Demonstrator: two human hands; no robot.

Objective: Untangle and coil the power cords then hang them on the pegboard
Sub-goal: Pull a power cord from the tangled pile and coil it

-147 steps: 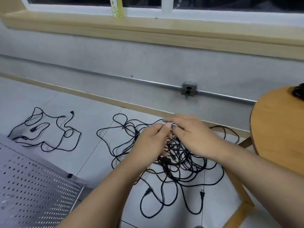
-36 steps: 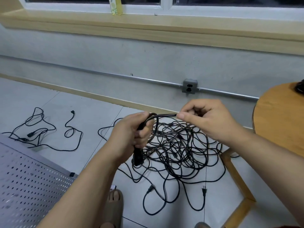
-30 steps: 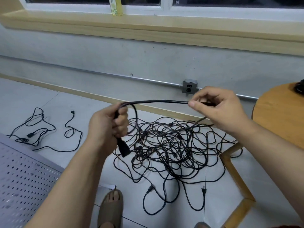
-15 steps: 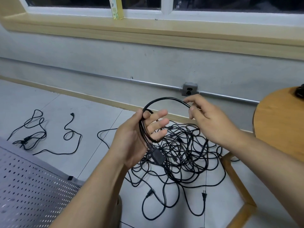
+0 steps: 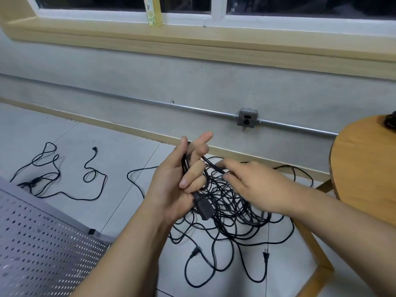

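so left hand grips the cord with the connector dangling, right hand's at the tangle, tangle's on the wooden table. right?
No. The head view shows the tangle on the tiled floor beside the wooden table, not on it. The left hand does grip the cord, connector dangling, and the right hand is at the tangle.

Power cords: black. Pegboard — grey, regular grid of holes. Table — orange-brown wood. Floor: pale grey tiles.
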